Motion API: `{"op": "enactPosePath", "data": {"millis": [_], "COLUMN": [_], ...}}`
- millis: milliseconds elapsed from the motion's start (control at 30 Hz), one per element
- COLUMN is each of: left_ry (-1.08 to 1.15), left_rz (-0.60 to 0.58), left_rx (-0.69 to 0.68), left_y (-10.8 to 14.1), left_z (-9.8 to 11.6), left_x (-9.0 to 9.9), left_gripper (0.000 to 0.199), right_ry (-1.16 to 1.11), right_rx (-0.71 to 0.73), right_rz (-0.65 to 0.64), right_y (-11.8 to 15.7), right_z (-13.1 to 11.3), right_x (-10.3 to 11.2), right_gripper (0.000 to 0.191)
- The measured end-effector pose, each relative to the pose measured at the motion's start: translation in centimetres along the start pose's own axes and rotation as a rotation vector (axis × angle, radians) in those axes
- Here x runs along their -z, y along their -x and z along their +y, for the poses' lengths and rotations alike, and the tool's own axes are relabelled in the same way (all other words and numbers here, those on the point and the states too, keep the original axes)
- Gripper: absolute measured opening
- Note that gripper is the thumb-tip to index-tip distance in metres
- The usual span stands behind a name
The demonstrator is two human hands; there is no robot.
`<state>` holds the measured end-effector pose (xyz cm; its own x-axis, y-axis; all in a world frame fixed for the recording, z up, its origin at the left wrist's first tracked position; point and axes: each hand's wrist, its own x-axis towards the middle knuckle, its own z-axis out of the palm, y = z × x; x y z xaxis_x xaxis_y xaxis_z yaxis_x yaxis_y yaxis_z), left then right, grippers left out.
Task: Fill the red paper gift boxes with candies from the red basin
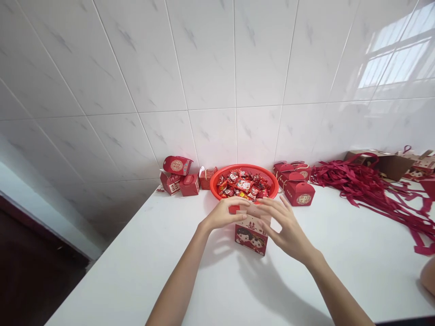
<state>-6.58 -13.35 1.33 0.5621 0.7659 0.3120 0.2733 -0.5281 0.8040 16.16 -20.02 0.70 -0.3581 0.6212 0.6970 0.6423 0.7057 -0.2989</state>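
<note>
We find the box (249, 244) upright on the table, directly in front of the basket, its printed face toward us and its pale upper panels raised. Our left hand (224, 213) is at the left of the top, thumb and fingers parted and curved. Our right hand (288, 231) is at the right, fingers spread and thumb near the front face. Whether either hand touches the panels, we cannot tell.

To work these panels well, we should square the box first, keep both thumbs level and apply light, even pressure. Force on one side could tilt the box or crease the thin-looking card. We should guide the panels along their folds and keep our fingers clear of the edges.

Behind the box, the red basket (213, 190) holds wrapped sweets (243, 185). Small cartons (190, 185) sit left of it; red cases (299, 194) sit right. Farther right, ribbons (353, 181) lie in a tangle across the white table (136, 280). A tiled wall (210, 68) rises behind everything.
</note>
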Motion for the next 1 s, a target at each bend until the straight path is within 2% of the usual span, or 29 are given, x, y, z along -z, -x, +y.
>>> {"op": "enactPosePath", "data": {"millis": [67, 133, 167, 300, 433, 633, 767, 867, 933, 1000], "left_ry": [0.019, 0.026, 0.021, -0.035, -0.097, -0.145, -0.119, -0.020, 0.029, 0.030], "left_rz": [0.036, 0.063, 0.071, 0.112, 0.134, 0.062, -0.029, -0.073, 0.018, 0.175], "left_rx": [0.013, 0.033, 0.039, 0.019, -0.047, -0.049, -0.023, -0.035, -0.043, -0.038], "left_y": [0.0, -0.1, -0.2, -0.6, -0.8, -0.7, -0.5, -0.4, -0.5, -0.7], "left_z": [-0.3, -0.6, -0.7, -0.8, -0.9, -1.0, -0.8, -0.8, -1.1, -1.7], "left_x": [-0.1, -0.4, -0.5, -1.4, -2.2, -2.3, -2.2, -1.7, -1.3, -0.9], "left_gripper": [0.049, 0.060, 0.059, 0.028, 0.013, 0.014, 0.004, 0.009, 0.012, 0.012], "right_ry": [-0.060, -0.149, -0.198, -0.359, -0.438, -0.372, -0.281, -0.237, -0.207, -0.129], "right_rx": [-0.100, -0.202, -0.241, -0.347, -0.426, -0.415, -0.347, -0.306, -0.343, -0.428], "right_rz": [0.095, 0.095, 0.071, 0.027, 0.113, 0.253, 0.216, 0.250, 0.374, 0.573], "right_y": [0.4, 1.0, 1.3, 2.0, 1.9, 1.4, 1.7, 2.3, 2.7, 3.0], "right_z": [0.7, 1.3, 1.5, 2.0, 2.3, 2.5, 2.5, 3.5, 4.8, 6.5], "right_x": [0.0, -0.2, -0.4, -1.5, -2.4, -3.6, -4.1, -3.1, -1.4, 1.2], "right_gripper": [0.040, 0.048, 0.049, 0.041, 0.033, 0.032, 0.031, 0.030, 0.029, 0.030]}}
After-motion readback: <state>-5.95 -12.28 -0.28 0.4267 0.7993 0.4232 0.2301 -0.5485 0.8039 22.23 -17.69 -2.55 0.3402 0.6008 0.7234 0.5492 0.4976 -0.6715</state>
